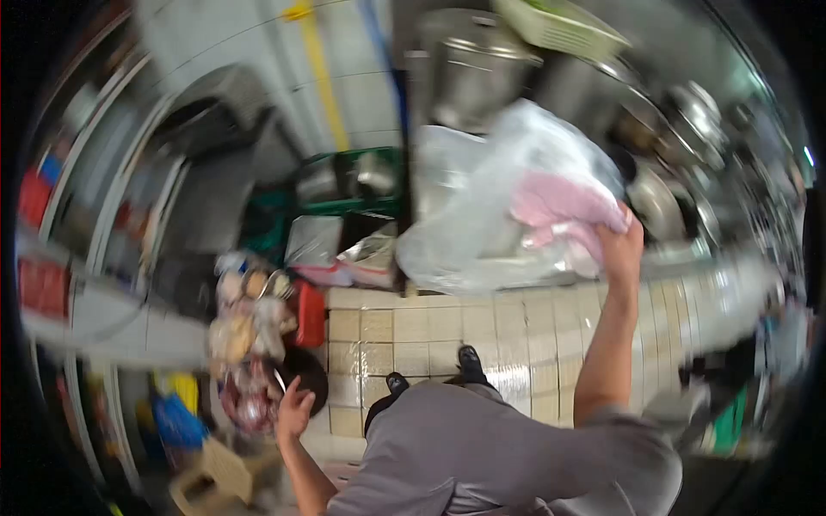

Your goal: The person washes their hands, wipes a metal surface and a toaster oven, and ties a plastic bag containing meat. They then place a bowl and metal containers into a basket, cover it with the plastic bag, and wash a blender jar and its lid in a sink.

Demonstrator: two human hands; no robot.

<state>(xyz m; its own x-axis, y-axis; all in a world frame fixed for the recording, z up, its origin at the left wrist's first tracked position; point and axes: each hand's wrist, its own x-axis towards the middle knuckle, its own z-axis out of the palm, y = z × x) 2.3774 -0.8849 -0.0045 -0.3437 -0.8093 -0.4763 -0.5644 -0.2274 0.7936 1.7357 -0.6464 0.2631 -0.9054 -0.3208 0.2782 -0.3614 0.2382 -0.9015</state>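
Head view, strongly blurred, ordered from the wearer outward, with every position referred to the tiled floor [430, 331]. Nearest the camera, a grey-shirted torso and two dark shoes [469, 361] stand on the near part of the floor. At the floor's left edge, the left hand [294, 411] rests against the rim of a dark round bowl [311, 377]; whether its grip is open or closed cannot be told through the blur. Just beyond it along the same left edge lie a heap of bagged foodstuffs [248, 322] and a red container [311, 314], with a small wooden stool [211, 482] on the near side of that edge. Over the floor's far right portion, the right hand [619, 245] is raised, its grip closed on a clear plastic bag [482, 215], which hangs in the air above the floor's far edge and contains pink material [559, 206]. Beyond the floor's far edge stands a green crate [344, 202]; farther still are a steel pot [473, 69] and a pale green basket [559, 26].
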